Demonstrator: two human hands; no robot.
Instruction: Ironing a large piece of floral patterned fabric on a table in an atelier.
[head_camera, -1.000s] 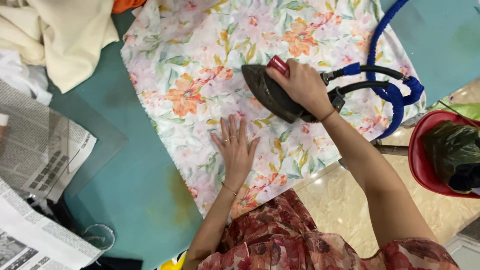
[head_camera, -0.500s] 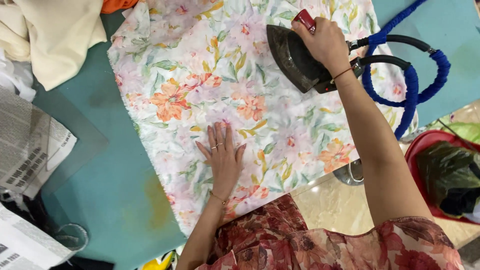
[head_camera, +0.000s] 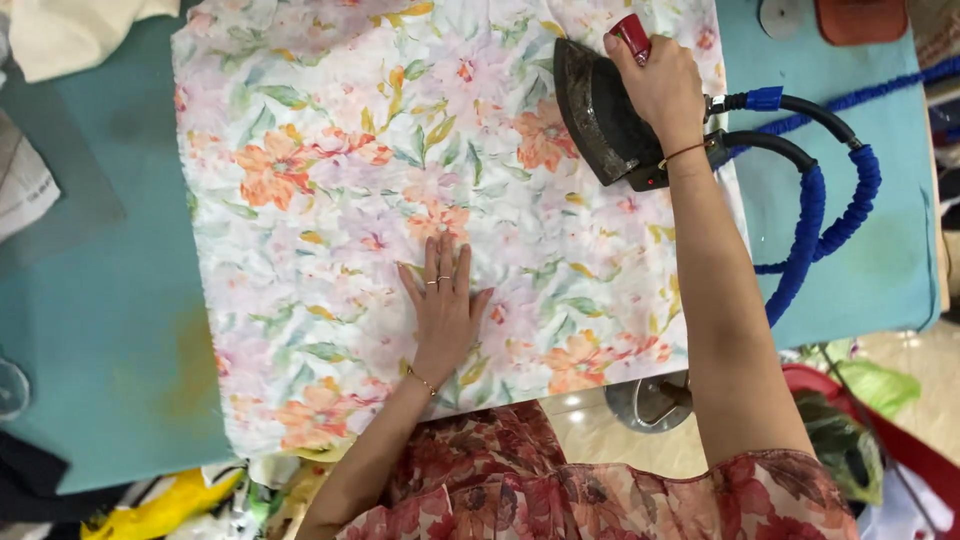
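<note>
Currently, we are pressing our left hand (head_camera: 443, 305) flat, fingers spread and gripping nothing, on the floral-printed white fabric sheet (head_camera: 400, 220). We are wrapping our right hand (head_camera: 660, 85) shut around the red handle of the dark metal iron (head_camera: 598, 118), which is resting on the fabric's far right area. The fabric is lying spread across the teal padded ironing table (head_camera: 100, 340). Behind the iron, blue-wrapped hoses (head_camera: 820, 200) are looping over the table's right side. A cream cloth (head_camera: 70, 35) is lying at the far left corner.
</note>
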